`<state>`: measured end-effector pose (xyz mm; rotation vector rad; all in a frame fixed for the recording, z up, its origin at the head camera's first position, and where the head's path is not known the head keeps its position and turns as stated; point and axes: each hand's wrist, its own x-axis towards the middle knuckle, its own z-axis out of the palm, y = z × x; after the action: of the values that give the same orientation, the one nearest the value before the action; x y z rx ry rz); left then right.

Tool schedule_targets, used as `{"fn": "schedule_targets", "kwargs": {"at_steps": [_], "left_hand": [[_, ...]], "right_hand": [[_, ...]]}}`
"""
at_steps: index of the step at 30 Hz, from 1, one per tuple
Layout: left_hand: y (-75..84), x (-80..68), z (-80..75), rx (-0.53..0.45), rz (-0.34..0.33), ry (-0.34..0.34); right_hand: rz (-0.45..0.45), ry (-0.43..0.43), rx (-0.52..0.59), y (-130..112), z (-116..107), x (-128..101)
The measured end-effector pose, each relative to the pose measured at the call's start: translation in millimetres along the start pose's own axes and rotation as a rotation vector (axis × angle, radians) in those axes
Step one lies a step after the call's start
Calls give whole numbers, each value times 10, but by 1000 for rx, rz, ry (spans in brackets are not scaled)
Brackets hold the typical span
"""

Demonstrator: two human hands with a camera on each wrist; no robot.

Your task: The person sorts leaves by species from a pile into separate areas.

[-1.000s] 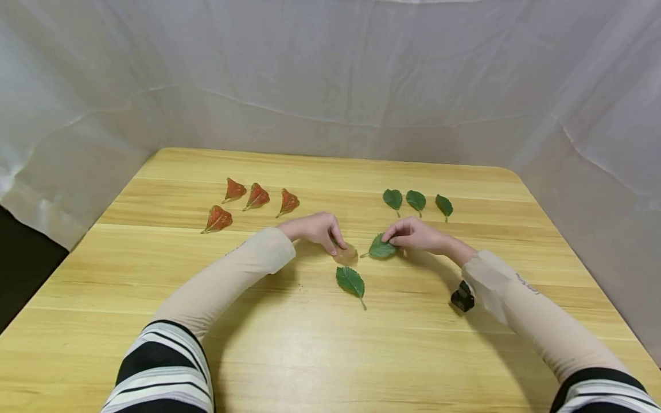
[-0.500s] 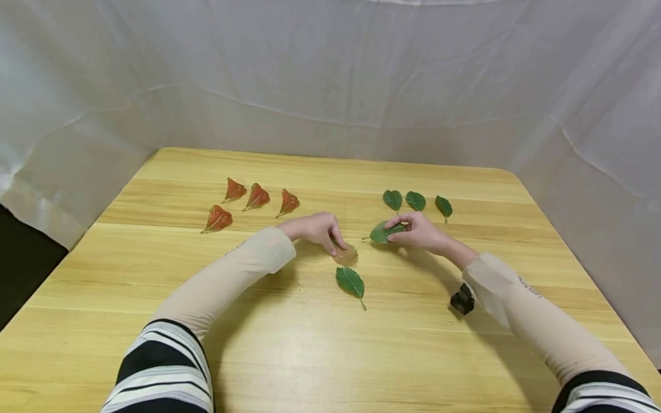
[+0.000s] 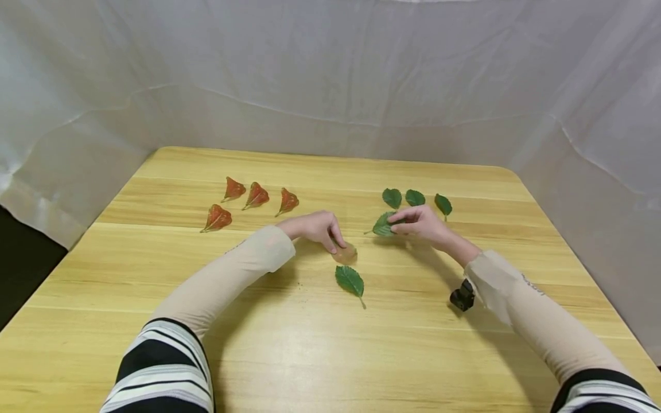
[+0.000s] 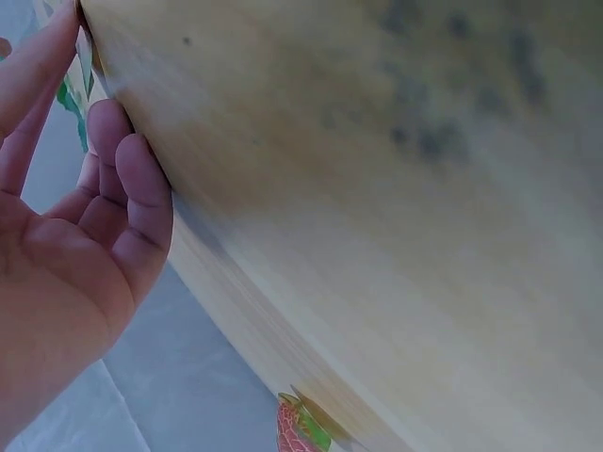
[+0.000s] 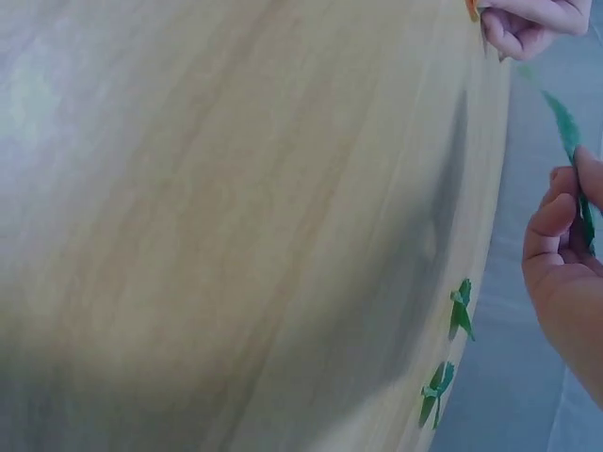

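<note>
Head view: a person's right hand pinches a green leaf just above a wooden table, at about one o'clock from table centre and just short of a row of three green leaves. The left hand presses its fingertips on a pale orange leaf lying flat near the centre; another green leaf lies at six o'clock from it. Four red leaves sit at eleven o'clock. Left wrist view: the curled fingers touch the tabletop, the leaf beneath them barely visible. Right wrist view: the leaf is held edge-on between finger and thumb. Being so thin and light, it could likely slip, flutter off line, or nudge the row as it is lowered.
</note>
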<state>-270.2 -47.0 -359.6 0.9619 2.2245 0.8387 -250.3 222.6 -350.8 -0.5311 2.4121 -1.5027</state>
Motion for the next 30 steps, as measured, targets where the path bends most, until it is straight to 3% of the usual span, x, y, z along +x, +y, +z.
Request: {"fn": "schedule_targets", "kwargs": {"at_steps": [10, 18, 25, 30], "left_hand": [[8, -6, -12, -9, 13, -4], [1, -2, -2, -13, 19, -3], [-8, 2, 6, -28, 18, -6], [-10, 4, 7, -17, 14, -4]], "right_hand": [[35, 3, -43, 42, -29, 18], [86, -12, 55, 79, -58, 0], [101, 30, -37, 90, -112, -8], [151, 51, -37, 99, -121, -23]]}}
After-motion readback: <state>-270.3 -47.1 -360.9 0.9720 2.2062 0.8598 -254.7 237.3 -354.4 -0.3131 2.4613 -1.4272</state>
